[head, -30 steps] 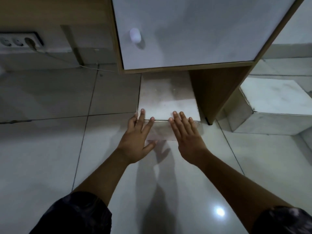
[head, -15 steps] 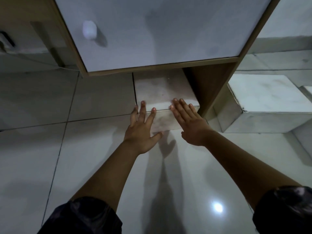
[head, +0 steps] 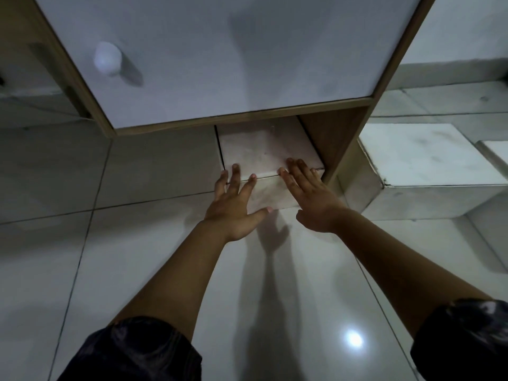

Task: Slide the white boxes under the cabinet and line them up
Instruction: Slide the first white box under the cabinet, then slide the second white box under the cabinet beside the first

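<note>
A white box (head: pixel 268 151) lies on the floor, its far part under the cabinet (head: pixel 220 59), close beside the cabinet's wooden right leg (head: pixel 334 140). My left hand (head: pixel 233 207) is flat against the box's front left face, fingers spread over the top edge. My right hand (head: pixel 310 193) is pressed flat on the front right corner. Neither hand grips it. A second white box (head: pixel 423 160) stands on the floor to the right of the cabinet leg, and the edge of a third white box (head: pixel 496 155) shows at the far right.
The cabinet has a white door with a round white knob (head: pixel 107 58). The glossy tiled floor (head: pixel 110 243) stretches left under the cabinet. A wall with a low skirting (head: pixel 453 70) runs behind the boxes on the right.
Both hands have moved forward with the white box, which sits further under the cabinet and nearer the right leg. The view has moved in closer.
</note>
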